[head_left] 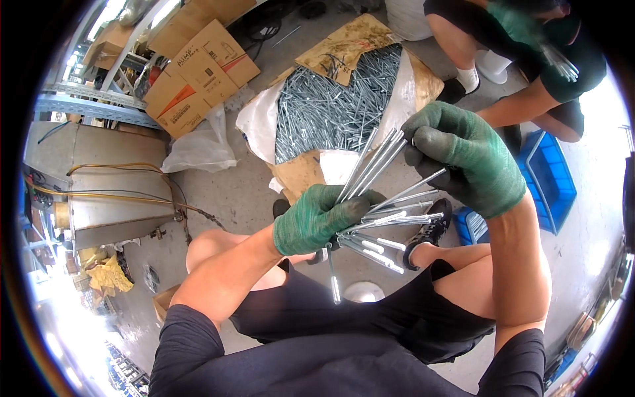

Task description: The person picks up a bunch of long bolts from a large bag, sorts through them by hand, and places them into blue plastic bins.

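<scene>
My left hand (317,218), in a green glove, grips a fanned bundle of long silver metal rods (383,231) over my knees. Some rods point up toward my right hand (466,155), also green-gloved, which pinches the upper ends of several rods (378,159) and one loose rod (417,188). A big pile of the same rods (331,109) lies on the floor ahead, on white sacking and cardboard.
Another person (529,73) crouches at the upper right, holding rods in green gloves. A blue plastic crate (552,182) stands on the right. Cardboard boxes (198,73) and a grey metal rack (86,106) are on the left, beside a metal machine (99,192) with yellow hoses.
</scene>
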A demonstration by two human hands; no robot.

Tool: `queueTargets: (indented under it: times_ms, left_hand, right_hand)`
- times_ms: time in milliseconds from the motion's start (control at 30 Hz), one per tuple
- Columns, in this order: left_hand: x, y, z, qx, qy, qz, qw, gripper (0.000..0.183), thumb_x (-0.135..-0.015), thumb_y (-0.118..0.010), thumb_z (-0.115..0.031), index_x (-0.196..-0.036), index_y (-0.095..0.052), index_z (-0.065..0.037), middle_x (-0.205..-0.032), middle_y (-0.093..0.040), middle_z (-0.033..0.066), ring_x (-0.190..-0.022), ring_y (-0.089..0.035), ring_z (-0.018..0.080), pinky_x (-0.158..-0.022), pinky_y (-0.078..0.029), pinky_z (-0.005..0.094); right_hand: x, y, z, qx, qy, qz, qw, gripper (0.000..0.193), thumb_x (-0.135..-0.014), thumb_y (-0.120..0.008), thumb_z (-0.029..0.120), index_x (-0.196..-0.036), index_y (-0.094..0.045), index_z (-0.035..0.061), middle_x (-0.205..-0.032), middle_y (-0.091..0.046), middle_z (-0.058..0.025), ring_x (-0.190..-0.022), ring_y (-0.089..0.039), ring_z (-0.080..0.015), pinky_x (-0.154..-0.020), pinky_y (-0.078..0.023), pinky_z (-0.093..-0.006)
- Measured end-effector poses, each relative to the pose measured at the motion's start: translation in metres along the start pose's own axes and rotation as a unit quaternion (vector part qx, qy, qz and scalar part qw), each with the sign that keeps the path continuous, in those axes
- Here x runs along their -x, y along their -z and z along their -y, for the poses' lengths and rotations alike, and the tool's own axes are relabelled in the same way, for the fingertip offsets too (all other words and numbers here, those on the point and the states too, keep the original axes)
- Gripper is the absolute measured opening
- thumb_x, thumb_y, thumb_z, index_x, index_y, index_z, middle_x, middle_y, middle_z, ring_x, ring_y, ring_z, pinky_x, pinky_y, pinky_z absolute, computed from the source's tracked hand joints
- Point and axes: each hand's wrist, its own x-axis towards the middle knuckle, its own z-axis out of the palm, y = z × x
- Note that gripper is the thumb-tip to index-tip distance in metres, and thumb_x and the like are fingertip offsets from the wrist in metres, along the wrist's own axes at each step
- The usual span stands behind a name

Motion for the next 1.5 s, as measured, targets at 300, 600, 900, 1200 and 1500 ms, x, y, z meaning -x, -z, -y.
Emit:
queueTargets:
  times_ms: [300,600,900,1200,1500]
  left_hand:
    - [-0.001,-0.004,-0.009,-0.02,0.014,0.012,1.0,0.052,-0.103,-0.055,-0.041,-0.13,-0.061,0.003,-0.105,-0.069,0.0054,-0.096,-0.061,0.0125,-0.084,-0.05,0.0292]
    - [0.0,-0.001,0.005,-0.006,-0.023,-0.016,1.0,0.051,-0.103,-0.056,-0.044,-0.126,-0.066,0.001,-0.083,-0.064,0.0003,-0.075,-0.058,0.0081,-0.065,-0.046,0.0263]
    - [0.0,-0.003,0.005,-0.013,-0.048,0.004,0.999,0.051,-0.104,-0.053,-0.045,-0.123,-0.067,0.001,-0.083,-0.064,0.0003,-0.071,-0.055,0.0082,-0.063,-0.045,0.0259]
    - [0.0,-0.003,-0.003,-0.043,-0.028,0.024,0.998,0.074,-0.1,-0.041,-0.063,-0.121,-0.067,0.003,-0.084,-0.069,0.0042,-0.067,-0.058,0.0081,-0.061,-0.047,0.0248]
    - [-0.002,-0.004,-0.001,-0.069,-0.058,0.01,0.996,0.074,-0.102,-0.039,-0.063,-0.121,-0.068,0.002,-0.078,-0.068,0.002,-0.064,-0.057,0.0051,-0.057,-0.045,0.0226]
  right_hand:
    - [-0.003,0.002,-0.008,-0.042,-0.029,0.019,0.999,0.024,-0.088,-0.069,0.023,-0.102,-0.065,0.0033,-0.079,-0.057,0.0016,-0.066,-0.052,-0.0052,-0.054,-0.04,-0.0193]
    - [-0.006,0.003,-0.011,-0.029,-0.035,0.04,0.998,0.03,-0.081,-0.066,0.03,-0.1,-0.063,0.0072,-0.075,-0.053,0.0029,-0.059,-0.046,-0.0055,-0.05,-0.034,-0.0192]
    - [-0.004,-0.001,-0.004,0.03,-0.034,-0.059,0.997,0.025,-0.093,-0.051,0.013,-0.112,-0.065,0.0035,-0.089,-0.063,-0.0006,-0.068,-0.054,-0.0046,-0.056,-0.045,-0.0187]
    - [-0.006,0.005,-0.005,0.093,0.009,-0.001,0.996,0.026,-0.1,-0.057,0.018,-0.121,-0.064,0.0043,-0.091,-0.066,-0.0001,-0.073,-0.055,-0.003,-0.057,-0.045,-0.017]
    - [-0.007,0.007,-0.005,0.078,0.03,-0.008,0.997,0.028,-0.097,-0.066,0.026,-0.114,-0.065,0.0041,-0.087,-0.066,-0.0003,-0.072,-0.056,-0.0039,-0.057,-0.045,-0.0175]
